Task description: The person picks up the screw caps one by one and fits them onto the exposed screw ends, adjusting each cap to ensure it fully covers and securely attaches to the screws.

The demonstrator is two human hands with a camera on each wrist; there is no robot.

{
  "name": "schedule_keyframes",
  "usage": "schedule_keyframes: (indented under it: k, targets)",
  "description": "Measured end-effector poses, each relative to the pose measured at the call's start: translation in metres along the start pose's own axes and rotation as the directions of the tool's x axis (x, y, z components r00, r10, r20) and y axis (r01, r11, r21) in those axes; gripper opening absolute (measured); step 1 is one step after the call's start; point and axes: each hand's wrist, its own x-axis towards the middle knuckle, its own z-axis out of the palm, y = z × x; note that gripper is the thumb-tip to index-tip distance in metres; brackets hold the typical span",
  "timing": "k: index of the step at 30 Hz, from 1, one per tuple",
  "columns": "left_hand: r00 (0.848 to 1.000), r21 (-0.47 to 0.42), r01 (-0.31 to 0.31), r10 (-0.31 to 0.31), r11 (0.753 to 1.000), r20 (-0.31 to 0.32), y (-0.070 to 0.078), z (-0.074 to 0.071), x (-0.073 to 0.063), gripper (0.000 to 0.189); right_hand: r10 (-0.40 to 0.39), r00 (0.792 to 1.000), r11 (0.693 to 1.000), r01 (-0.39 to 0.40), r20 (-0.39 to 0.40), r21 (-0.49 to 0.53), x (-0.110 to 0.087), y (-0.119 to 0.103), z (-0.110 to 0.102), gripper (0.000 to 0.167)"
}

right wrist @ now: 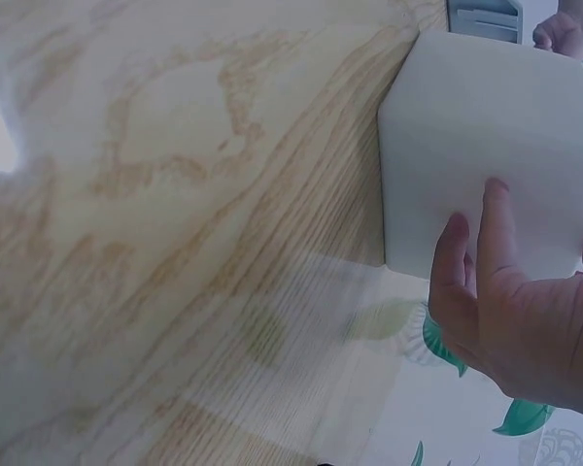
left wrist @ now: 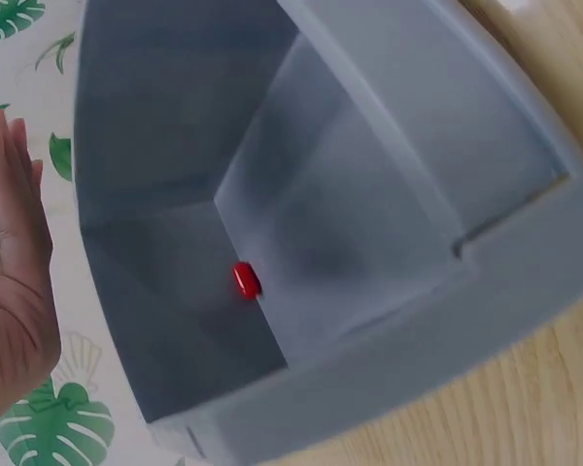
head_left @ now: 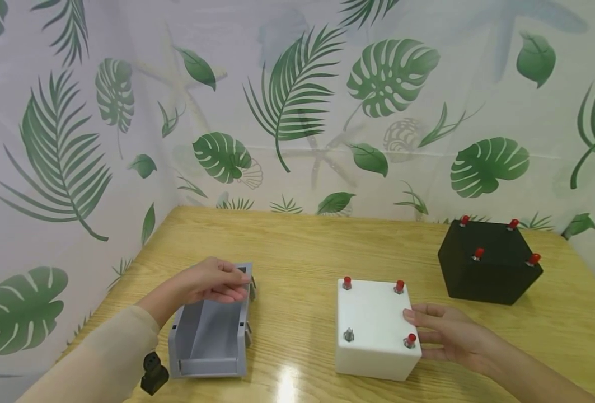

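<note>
My left hand (head_left: 219,282) hovers over the grey open-front bin (head_left: 209,366), fingers loosely extended with nothing held. A small red cap (left wrist: 245,280) lies inside the bin along its inner corner in the left wrist view. My right hand (head_left: 450,336) rests against the right side of the white box (head_left: 373,313), thumb at the top edge. In the right wrist view, two fingertips (right wrist: 496,189) touch the box's side face. Red-capped metal posts stand at three corners of the box's top; the near-left post (head_left: 348,334) is bare metal.
A black box (head_left: 488,263) with red-capped posts on top stands at the back right, behind my right hand. Everything stands on a wood-grain table (head_left: 297,240). A leaf-patterned curtain (head_left: 297,112) hangs along the back and left edges.
</note>
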Motion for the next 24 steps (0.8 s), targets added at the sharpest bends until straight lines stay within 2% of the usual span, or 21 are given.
schedule_keyframes:
  k: [11,17,24]
  targets:
    - [0.996,-0.011,0.013,-0.013,1.000,-0.090,-0.022,-0.014,0.006,0.034,0.002,1.000,1.000,-0.002,0.011,0.010,0.000,0.001,-0.001,0.082]
    - [0.988,-0.002,0.020,-0.020,1.000,-0.154,-0.033,-0.011,0.009,0.030,-0.003,1.000,1.000,0.002,0.029,0.008,0.000,0.001,-0.001,0.081]
    - [0.977,0.054,0.054,-0.042,0.997,-0.208,-0.034,-0.005,0.011,0.035,0.005,1.000,1.000,-0.005,0.023,-0.001,0.000,0.000,-0.001,0.082]
